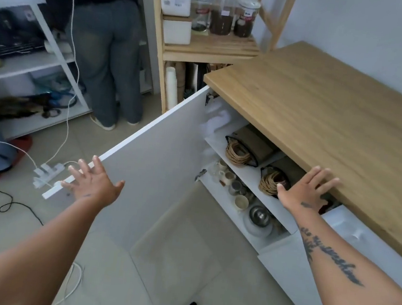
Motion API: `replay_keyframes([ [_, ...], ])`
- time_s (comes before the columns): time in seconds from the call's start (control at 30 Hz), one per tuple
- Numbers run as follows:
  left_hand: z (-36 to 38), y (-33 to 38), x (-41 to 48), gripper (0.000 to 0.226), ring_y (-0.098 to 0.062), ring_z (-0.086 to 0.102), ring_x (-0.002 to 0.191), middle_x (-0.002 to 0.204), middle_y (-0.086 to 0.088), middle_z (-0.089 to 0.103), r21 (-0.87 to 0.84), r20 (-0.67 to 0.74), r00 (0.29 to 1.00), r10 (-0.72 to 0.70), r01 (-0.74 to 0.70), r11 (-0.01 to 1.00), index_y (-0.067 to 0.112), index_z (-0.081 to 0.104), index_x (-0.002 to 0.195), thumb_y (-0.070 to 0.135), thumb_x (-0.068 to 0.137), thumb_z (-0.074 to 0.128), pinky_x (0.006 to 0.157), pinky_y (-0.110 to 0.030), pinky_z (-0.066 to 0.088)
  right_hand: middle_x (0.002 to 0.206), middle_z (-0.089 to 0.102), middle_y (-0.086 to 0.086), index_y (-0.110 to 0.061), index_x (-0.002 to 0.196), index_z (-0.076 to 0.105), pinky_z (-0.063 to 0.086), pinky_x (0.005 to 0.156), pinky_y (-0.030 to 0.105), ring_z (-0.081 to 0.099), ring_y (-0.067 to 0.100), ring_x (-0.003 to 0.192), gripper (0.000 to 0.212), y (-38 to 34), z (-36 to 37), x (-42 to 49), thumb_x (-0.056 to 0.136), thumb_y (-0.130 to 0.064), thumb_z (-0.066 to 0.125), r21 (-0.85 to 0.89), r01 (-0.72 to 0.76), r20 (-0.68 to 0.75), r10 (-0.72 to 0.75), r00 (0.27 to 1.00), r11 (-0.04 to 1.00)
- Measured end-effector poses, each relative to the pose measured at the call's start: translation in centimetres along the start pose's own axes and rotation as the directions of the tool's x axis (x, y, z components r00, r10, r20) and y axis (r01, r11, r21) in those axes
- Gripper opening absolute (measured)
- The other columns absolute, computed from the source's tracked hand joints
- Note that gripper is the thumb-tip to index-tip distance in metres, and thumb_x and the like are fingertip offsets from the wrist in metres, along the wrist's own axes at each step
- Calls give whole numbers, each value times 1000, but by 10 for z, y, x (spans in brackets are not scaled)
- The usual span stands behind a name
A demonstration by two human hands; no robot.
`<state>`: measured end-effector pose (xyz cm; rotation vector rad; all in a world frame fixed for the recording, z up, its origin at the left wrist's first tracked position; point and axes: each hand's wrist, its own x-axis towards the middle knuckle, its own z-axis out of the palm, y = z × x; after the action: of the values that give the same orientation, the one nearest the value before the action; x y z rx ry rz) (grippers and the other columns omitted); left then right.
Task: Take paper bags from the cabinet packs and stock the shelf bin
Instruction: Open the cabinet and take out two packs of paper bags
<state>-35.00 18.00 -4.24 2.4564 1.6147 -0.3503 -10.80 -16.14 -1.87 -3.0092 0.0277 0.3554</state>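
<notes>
Pale square tiles cover the floor (178,261) beneath a white cabinet (292,266) topped by a smooth wooden surface (323,115) with fine honey grain. Its flat, matte door (158,167) stands swung wide.

On the upper shelf (247,172) inside I see two packs of paper bags lying side by side. The far pack (250,145) and the near pack (275,178) are both flat brown kraft stacks in clear wrap, with coils of twisted paper handles facing out. The lower shelf holds small ceramic cups (227,177), a round metal bowl (259,215) and white plates.

My left hand (92,183) is spread flat at the door's outer edge, fingers straight and grasping nothing; I cannot tell whether it touches the panel. My right hand (307,191) is also released, its straight fingers reaching up to the surface's front edge and its thumb pointing toward the near pack's handles, just beside them.

Behind, a slatted wooden rack (211,46) carries glass jars (223,10) of dark contents and white boxes (175,28). Another person in loose grey trousers (106,50) stands at the left. A white power strip (47,172) lies on the floor with its cord trailing.
</notes>
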Motion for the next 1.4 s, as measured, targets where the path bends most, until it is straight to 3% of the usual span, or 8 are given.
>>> replay_keyframes([
  [0.17, 5, 51, 2, 86, -47, -12, 142, 157, -17, -16, -104, 19, 1000, -17, 19, 994, 15, 6, 150, 48, 87, 54, 113, -61, 12, 154, -23, 15, -4, 142, -22, 34, 102, 61, -22, 43, 138, 110, 6, 8, 4, 80, -41, 61, -22, 13, -29, -14, 999, 1000],
  [0.3, 21, 101, 12, 78, -38, -5, 146, 159, -11, -7, -124, 113, 957, 269, -255, 959, 14, 4, 150, 38, 92, 50, 114, -60, 13, 154, -25, 13, -6, 142, -23, 33, 105, 58, -24, 41, 138, 108, 11, 11, 7, 81, -36, 61, -16, 20, -48, -21, 999, 1000],
  [0.43, 39, 155, 20, 73, -36, -7, 146, 159, -11, -9, -95, 295, 793, 533, -531, 842, 16, 1, 150, 36, 95, 44, 114, -57, 14, 155, -24, 11, -8, 142, -24, 30, 106, 56, -25, 40, 139, 103, 7, 17, 11, 84, -34, 56, -22, -26, -80, 24, 997, 999],
  [0.6, 50, 199, 39, 66, -34, -5, 147, 160, -9, -2, -51, 492, 501, 712, -800, 598, 21, 6, 151, 39, 97, 39, 115, -53, 12, 154, -29, 5, -13, 143, -25, 37, 103, 53, -28, 35, 138, 98, -8, 21, 16, 86, -28, 54, 55, -155, -110, 160, 981, 986],
  [0.73, 50, 226, 56, 63, -34, -4, 147, 160, -9, 1, 28, 557, 425, 714, -869, 495, 19, 10, 150, 36, 97, 39, 117, -51, 14, 152, -34, 5, -15, 144, -22, 28, 107, 55, -25, 34, 140, 96, -29, 31, 15, 87, -26, 54, 139, -246, -98, 261, 960, 959],
  [0.87, 49, 246, 59, 66, -31, -6, 147, 160, -7, -2, 29, 553, 330, 765, -925, 378, 20, 4, 150, 33, 97, 40, 116, -51, 16, 154, -28, 1, -22, 148, -9, 9, 113, 58, -22, 27, 142, 83, -40, 69, 3, 91, -30, 51, 227, -280, 116, 260, 959, 933],
  [1.13, 78, 288, 60, 65, -33, -2, 147, 160, -7, -2, 85, 573, 287, 768, -952, 293, 21, 4, 150, 34, 97, 39, 117, -48, 18, 159, 0, 4, -29, 147, 13, 22, 113, 43, 10, 28, 145, 64, -15, 116, 16, 93, -31, 47, 492, -340, 217, 266, 939, 801],
  [1.4, 135, 340, 65, 62, -27, 10, 147, 159, -5, 10, -88, 515, 225, 827, -946, 312, 20, 12, 150, 33, 97, 41, 116, -45, 22, 152, 24, 10, -19, 145, 24, 26, 109, 35, 26, 24, 139, 58, 32, 154, 87, 94, -31, 46, 640, -302, 91, 321, 943, 706],
])
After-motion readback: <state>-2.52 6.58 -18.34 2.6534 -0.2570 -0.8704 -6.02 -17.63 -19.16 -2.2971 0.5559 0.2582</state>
